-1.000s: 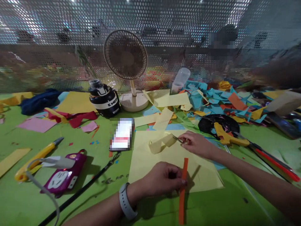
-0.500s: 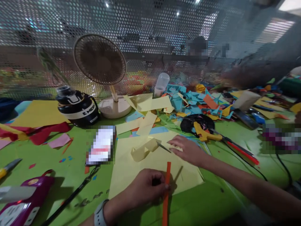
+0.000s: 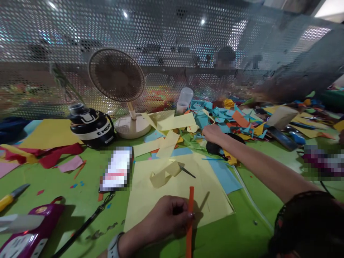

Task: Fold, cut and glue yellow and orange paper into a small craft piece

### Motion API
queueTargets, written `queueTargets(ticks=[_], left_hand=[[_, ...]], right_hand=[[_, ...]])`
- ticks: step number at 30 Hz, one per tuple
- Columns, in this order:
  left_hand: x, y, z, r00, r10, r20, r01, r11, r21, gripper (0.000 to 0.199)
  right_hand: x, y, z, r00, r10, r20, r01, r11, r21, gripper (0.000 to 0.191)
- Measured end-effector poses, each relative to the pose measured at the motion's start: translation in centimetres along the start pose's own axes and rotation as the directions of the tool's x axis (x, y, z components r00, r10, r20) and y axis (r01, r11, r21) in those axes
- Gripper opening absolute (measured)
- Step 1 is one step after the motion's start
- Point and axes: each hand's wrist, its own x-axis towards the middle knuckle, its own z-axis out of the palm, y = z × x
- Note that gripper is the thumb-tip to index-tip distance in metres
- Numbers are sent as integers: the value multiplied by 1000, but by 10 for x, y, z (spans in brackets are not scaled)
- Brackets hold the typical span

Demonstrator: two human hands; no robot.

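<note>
My left hand (image 3: pixel 169 216) pinches an upright orange paper strip (image 3: pixel 191 204) above a pale yellow sheet (image 3: pixel 150 200). On that sheet lies a folded, curled piece of pale yellow paper (image 3: pixel 165 173), with a slim dark pointed thing (image 3: pixel 187 172) sticking out at its right. My right hand (image 3: pixel 212 133) is stretched far forward, at the near edge of a heap of blue and orange paper scraps (image 3: pixel 223 116). Its fingertips are hidden, so what it touches does not show. Just under that forearm is a yellow-handled glue gun (image 3: pixel 230 157), mostly covered.
A phone (image 3: pixel 116 168) lies left of the sheet. Behind it stand a black bottle (image 3: pixel 92 129) and a small fan (image 3: pixel 116 75). A purple device (image 3: pixel 40 222) and a yellow-handled knife (image 3: pixel 12 199) are at the left. A perforated metal panel (image 3: pixel 166 39) bounds the back.
My right hand has moved forward from beside the curled paper to the scrap heap, its forearm now over the glue gun. My left hand keeps the orange strip in place.
</note>
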Motion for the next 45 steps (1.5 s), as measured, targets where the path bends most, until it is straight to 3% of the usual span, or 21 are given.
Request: queueTargets(ticks=[5,9,13,15,17,19,21,23,27,32,34,36,38,45], left_hand=[[1,-2,-1,1000,26,6,-26,999,-24,43],[0,1,-3,999,40,-13,-41,999,-34,47],[-1,7,-8,988,87,-130,-105,985,-138,40],[-3,11,-12,962,154,-225,-191,969,-155,32],[-4,15,-17,916,244,-319,-303,941,-149,22],[-4,20,-20,867,307,-392,-391,908,-153,15],[-5,25,-20,852,327,-410,-424,889,-174,13],[-5,30,-17,880,308,-361,-403,887,-226,14],[-4,37,-6,945,220,-242,-288,911,-297,18],[-2,34,3,934,199,-295,-302,881,-364,22],[-2,32,5,929,200,-312,-320,858,-401,22],[-2,31,7,929,194,-317,-324,840,-435,23],[-1,31,9,932,190,-308,-322,825,-465,22],[-1,28,16,952,240,-191,-301,850,-432,19]], right_hand=[[6,17,-26,982,31,-189,-8,993,122,13],[0,38,-56,897,152,-415,-21,953,303,23],[-16,45,-71,824,261,-502,25,869,493,28],[-30,38,-74,832,299,-467,109,738,666,26],[-48,24,-75,891,312,-329,195,391,899,23],[-68,5,-75,955,246,-166,151,76,986,24],[-85,-16,-74,984,171,-54,69,-86,994,23],[-97,-35,-71,995,93,28,-13,-165,986,21],[-109,-57,-62,994,15,107,-100,-252,963,23],[-125,-63,-41,994,58,93,-66,-366,928,26],[-139,-68,-30,991,36,131,-109,-366,924,22],[-154,-74,-21,976,-124,176,-210,-364,908,20],[-166,-81,-14,961,-209,180,-249,-378,892,22],[-170,-87,-4,955,-269,126,-217,-339,915,38]])
